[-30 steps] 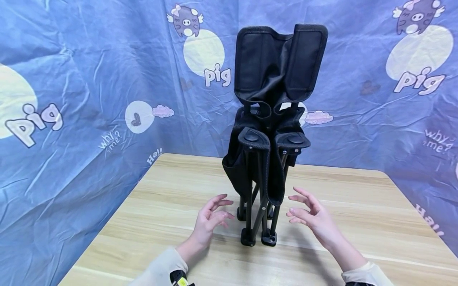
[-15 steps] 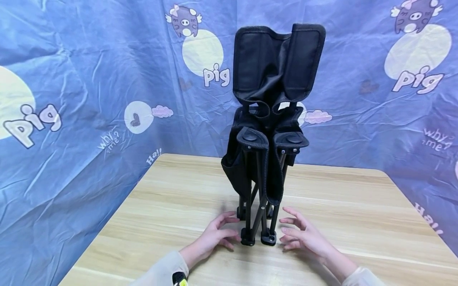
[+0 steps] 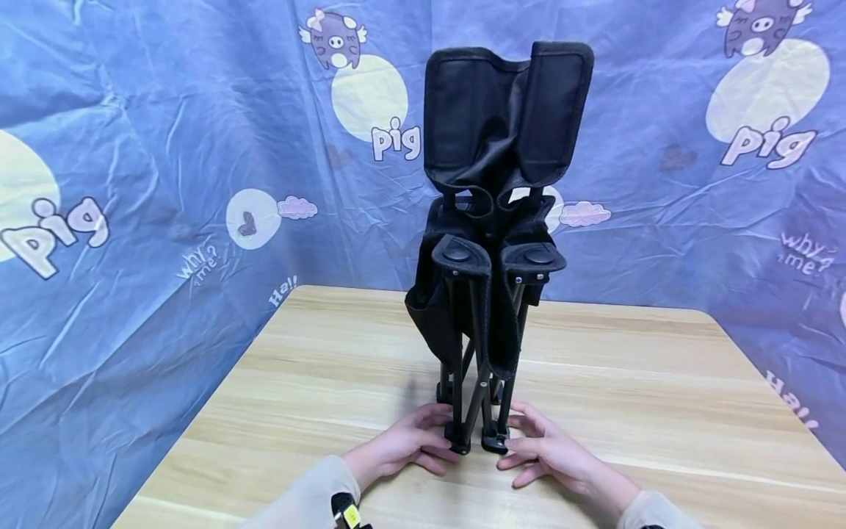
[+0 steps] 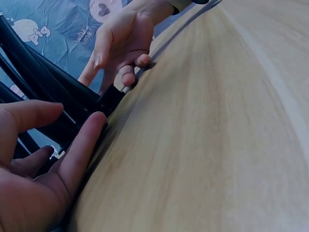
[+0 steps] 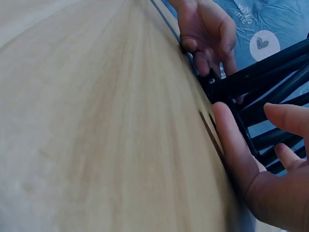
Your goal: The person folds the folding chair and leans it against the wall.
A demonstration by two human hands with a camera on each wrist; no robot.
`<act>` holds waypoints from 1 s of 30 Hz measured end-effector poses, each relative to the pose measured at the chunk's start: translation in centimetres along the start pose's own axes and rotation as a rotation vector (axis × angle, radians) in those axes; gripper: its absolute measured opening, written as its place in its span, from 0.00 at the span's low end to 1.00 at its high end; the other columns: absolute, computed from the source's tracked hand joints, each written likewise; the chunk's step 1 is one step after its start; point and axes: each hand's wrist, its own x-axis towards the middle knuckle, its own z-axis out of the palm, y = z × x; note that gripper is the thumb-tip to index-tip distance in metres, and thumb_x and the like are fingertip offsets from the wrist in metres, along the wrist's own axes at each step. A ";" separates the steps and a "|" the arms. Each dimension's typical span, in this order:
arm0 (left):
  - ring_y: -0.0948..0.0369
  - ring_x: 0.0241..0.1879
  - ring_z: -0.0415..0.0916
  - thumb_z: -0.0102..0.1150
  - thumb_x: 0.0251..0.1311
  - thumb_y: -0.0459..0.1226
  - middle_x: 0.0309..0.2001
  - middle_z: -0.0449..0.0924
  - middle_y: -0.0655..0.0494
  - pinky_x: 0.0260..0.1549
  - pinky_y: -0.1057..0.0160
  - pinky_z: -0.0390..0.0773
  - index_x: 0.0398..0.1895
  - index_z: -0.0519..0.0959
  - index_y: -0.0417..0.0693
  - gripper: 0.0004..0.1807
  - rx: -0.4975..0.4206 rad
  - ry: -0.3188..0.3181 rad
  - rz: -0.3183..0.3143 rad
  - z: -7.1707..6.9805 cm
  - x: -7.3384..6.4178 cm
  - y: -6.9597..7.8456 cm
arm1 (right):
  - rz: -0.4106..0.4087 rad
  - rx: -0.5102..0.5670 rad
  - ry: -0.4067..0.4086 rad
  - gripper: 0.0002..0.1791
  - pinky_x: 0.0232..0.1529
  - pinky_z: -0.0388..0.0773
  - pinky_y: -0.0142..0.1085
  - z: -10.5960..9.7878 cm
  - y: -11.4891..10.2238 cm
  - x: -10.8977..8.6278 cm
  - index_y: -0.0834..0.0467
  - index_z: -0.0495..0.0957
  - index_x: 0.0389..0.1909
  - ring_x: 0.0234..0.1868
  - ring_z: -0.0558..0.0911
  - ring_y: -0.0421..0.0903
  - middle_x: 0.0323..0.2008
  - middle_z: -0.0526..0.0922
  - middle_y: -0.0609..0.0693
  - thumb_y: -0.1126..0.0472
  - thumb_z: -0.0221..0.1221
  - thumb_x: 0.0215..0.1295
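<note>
Folded black chair [image 3: 492, 228] standing on wooden table [image 3: 628, 367], just right of frame centre in head view; long axis near vertical. Chair's feet [image 3: 494, 444], lower centre of frame, lie between hands: rightward of left hand's [image 3: 411, 444] fingers, leftward of right hand's [image 3: 550, 451]. Both hands about equally near, each beside one front foot. Fingers of both loosely bent, spread, gripping nothing; exact contact cannot be told. Count: one chair, four feet, two hands, one table.
</note>
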 end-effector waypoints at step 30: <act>0.37 0.35 0.84 0.51 0.47 0.10 0.54 0.69 0.41 0.35 0.50 0.87 0.64 0.65 0.33 0.36 0.069 0.092 0.077 1.3 0.8 -0.2 | -0.044 0.039 -0.022 0.28 0.49 0.83 0.50 0.3 0.5 1.4 0.63 0.65 0.63 0.46 0.84 0.63 0.64 0.59 0.68 0.79 0.51 0.62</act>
